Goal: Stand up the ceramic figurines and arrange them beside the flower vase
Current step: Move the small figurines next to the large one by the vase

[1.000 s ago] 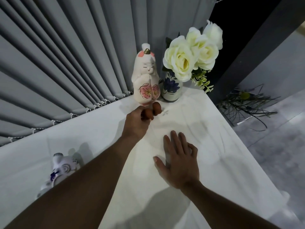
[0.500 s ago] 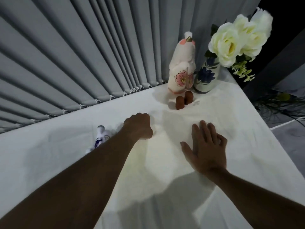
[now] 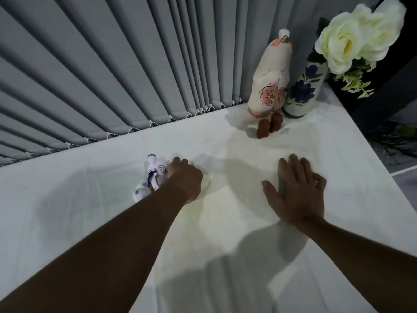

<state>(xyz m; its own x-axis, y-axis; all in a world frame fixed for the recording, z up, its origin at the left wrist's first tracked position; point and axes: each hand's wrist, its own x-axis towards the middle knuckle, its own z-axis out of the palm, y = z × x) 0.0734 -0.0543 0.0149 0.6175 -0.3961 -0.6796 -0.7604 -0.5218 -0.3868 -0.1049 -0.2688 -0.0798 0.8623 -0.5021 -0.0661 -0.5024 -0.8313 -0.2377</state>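
Note:
A tall white figurine with a pink flower (image 3: pixel 269 82) stands upright against the blue-flowered vase (image 3: pixel 303 91) holding white roses (image 3: pixel 352 39). Two small brown figurines (image 3: pixel 269 125) stand just in front of them. A white and blue figurine (image 3: pixel 151 177) lies on its side on the white cloth. My left hand (image 3: pixel 184 177) curls around that lying figurine, thumb and fingers touching it. My right hand (image 3: pixel 297 190) rests flat on the cloth, fingers spread, holding nothing.
Grey vertical blinds (image 3: pixel 112 75) with a bead chain run along the table's (image 3: pixel 248 256) back edge. The table's right edge drops off near the vase, with a dark wall and a green plant (image 3: pixel 397 138) on the floor beyond.
My left hand has left the brown figurines standing by the vase and moved left to the lying white and blue figurine, closing on it. My right hand stayed flat.

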